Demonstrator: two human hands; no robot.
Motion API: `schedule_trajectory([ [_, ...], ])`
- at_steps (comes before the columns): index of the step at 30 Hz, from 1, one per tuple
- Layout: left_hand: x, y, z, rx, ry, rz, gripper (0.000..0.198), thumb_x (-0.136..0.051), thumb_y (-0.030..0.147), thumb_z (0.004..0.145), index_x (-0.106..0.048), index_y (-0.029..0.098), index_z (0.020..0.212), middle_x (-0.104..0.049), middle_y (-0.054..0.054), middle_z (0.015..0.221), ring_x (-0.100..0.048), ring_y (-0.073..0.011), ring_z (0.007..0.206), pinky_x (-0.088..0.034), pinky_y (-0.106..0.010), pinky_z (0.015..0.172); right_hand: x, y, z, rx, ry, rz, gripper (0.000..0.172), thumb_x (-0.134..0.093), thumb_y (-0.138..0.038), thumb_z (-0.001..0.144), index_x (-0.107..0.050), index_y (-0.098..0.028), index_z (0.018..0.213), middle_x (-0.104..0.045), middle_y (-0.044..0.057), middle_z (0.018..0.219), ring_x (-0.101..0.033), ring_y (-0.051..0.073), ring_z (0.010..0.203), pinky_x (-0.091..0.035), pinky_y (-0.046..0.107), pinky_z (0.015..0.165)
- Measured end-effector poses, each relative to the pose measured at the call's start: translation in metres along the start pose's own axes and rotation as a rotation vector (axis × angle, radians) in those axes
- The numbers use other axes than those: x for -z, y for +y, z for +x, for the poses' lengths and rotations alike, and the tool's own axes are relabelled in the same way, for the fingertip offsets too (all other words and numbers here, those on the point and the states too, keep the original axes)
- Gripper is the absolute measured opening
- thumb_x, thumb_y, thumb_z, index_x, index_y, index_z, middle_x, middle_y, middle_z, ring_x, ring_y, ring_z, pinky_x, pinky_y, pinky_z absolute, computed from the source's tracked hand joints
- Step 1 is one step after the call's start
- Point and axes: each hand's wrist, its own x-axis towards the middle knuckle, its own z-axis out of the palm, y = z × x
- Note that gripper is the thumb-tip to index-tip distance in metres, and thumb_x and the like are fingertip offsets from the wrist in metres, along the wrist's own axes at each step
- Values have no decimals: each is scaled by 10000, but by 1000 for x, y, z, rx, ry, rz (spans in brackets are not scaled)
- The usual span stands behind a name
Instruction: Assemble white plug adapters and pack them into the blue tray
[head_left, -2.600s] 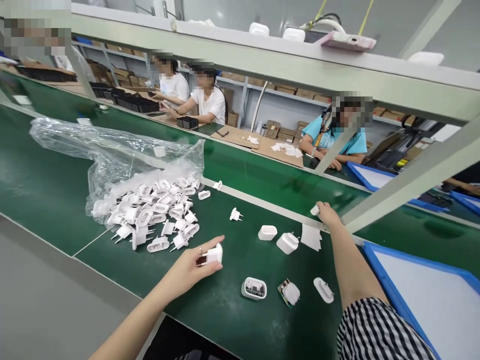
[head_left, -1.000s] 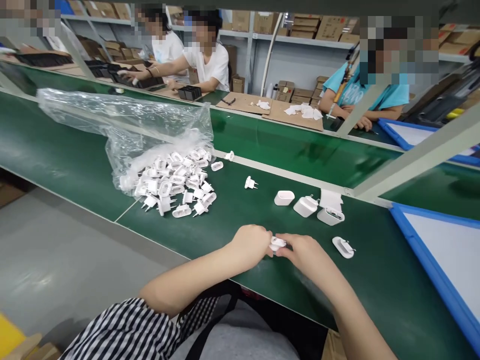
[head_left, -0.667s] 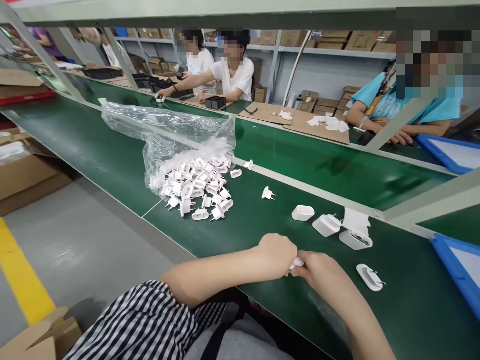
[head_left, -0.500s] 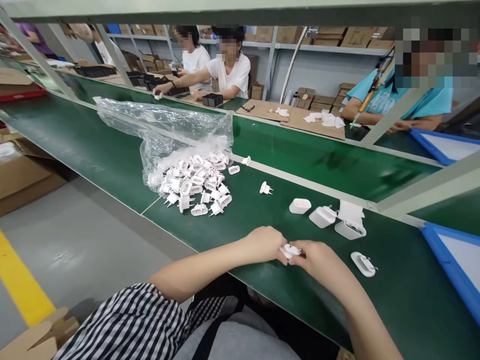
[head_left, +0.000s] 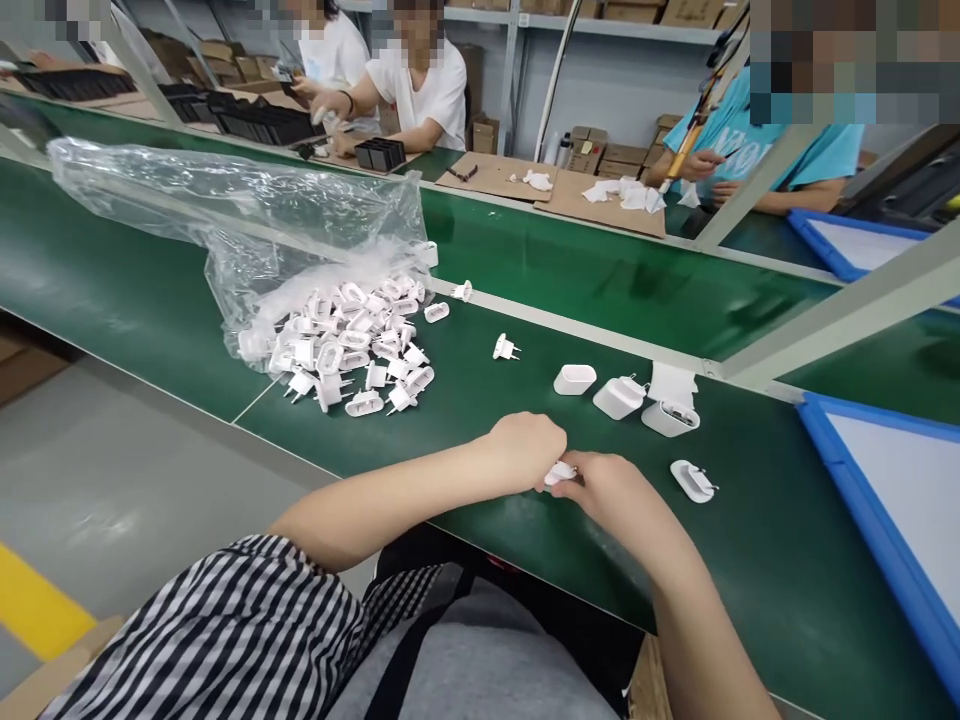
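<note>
Close to the bench's near edge, my left hand (head_left: pixel 528 450) and my right hand (head_left: pixel 604 484) meet around a small white plug piece (head_left: pixel 560 473). Fingers of both are closed on it, and my left hand hides part of it. Beyond them stand white charger bodies: one plain (head_left: pixel 575 379), one with a pronged plug piece (head_left: pixel 619 397), and one with an open end (head_left: pixel 670 419). Another plug piece (head_left: pixel 693 481) lies to the right of my right hand. A loose pronged plug piece (head_left: pixel 505 347) rests farther off, left of the chargers.
Many white plug pieces (head_left: pixel 352 338) spill from a clear plastic bag (head_left: pixel 247 195) on the green bench (head_left: pixel 465 385). Blue-framed white trays (head_left: pixel 892 480) stand at right. A slanted metal post (head_left: pixel 847 310) rises there. Co-workers sit across the bench near black trays (head_left: pixel 262 117).
The view has shifted, so the bench items appear farther left and higher. Both hands stay together on the plug piece; my left hand now covers more of it. A co-worker's arm across has drawn back.
</note>
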Motion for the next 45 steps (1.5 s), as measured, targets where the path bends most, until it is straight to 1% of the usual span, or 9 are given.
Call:
schedule_trajectory([
  [6, -4, -9, 0, -77, 4, -26, 87, -531, 105, 625, -586, 142, 569, -585, -41, 551, -556, -170, 561, -360, -224, 473, 5, -13, 8, -67, -91, -142, 167, -476, -66, 643, -588, -189, 637, -613, 37, 609, -555, 171, 540, -312, 238, 448],
  [11, -24, -24, -6, -79, 115, -195, 134, -554, 285, 653, -604, 163, 677, -571, -14, 568, -547, -162, 581, -356, -223, 492, 3, -2, 5, -29, -62, -22, 110, -487, -143, 665, -581, -199, 664, -605, 19, 678, -545, 162, 573, -342, 246, 468],
  [17, -63, -32, -6, -140, 426, -720, 349, -610, 305, 589, -550, 212, 920, -571, 0, 907, -516, -130, 827, -393, -220, 717, -26, 20, 0, 34, 284, 340, 196, -474, -306, 692, -568, -231, 847, -558, 24, 907, -531, 163, 800, -412, 273, 667],
  [25, -80, -28, 9, -125, 370, -1314, 290, -641, 188, 538, -530, 127, 799, -573, -24, 815, -534, -115, 758, -415, -257, 732, -51, 18, -4, 76, 590, 408, 148, -439, -286, 725, -567, -221, 763, -585, 25, 836, -521, 162, 820, -391, 305, 747],
  [35, -77, -24, 5, -118, 451, -1297, 161, -630, 158, 534, -532, 137, 660, -565, 18, 690, -530, -110, 697, -418, -262, 701, -57, 9, -7, 91, 652, 429, 141, -425, -277, 733, -556, -233, 762, -600, 24, 853, -532, 173, 822, -401, 340, 753],
  [37, -77, -23, 5, -97, 420, -1277, 169, -639, 151, 520, -538, 135, 655, -574, 14, 698, -536, -117, 698, -419, -269, 702, -51, 10, -12, 94, 761, 493, 131, -431, -279, 727, -551, -229, 742, -599, 30, 826, -537, 182, 815, -403, 355, 752],
  [41, -82, -23, 5, -63, 417, -1242, 203, -624, 152, 540, -546, 136, 727, -593, -23, 826, -545, -135, 769, -413, -280, 741, -31, 14, -24, 57, 1196, 671, 152, -411, -243, 736, -531, -214, 824, -557, 63, 905, -511, 199, 892, -411, 365, 737],
  [43, -84, -25, 4, -105, 433, -1218, 368, -616, 163, 555, -509, 149, 907, -582, -42, 902, -539, -136, 822, -404, -282, 777, -28, 17, -27, 52, 1146, 678, 137, -467, -218, 708, -542, -219, 822, -556, 54, 924, -508, 195, 902, -414, 353, 738],
  [45, -84, -28, 1, -148, 436, -1162, 603, -631, 172, 540, -385, 159, 1091, -555, -62, 983, -517, -140, 891, -384, -289, 820, -33, 18, -26, 36, 935, 618, 125, -518, -204, 677, -562, -225, 792, -577, 38, 910, -519, 183, 886, -420, 332, 739],
])
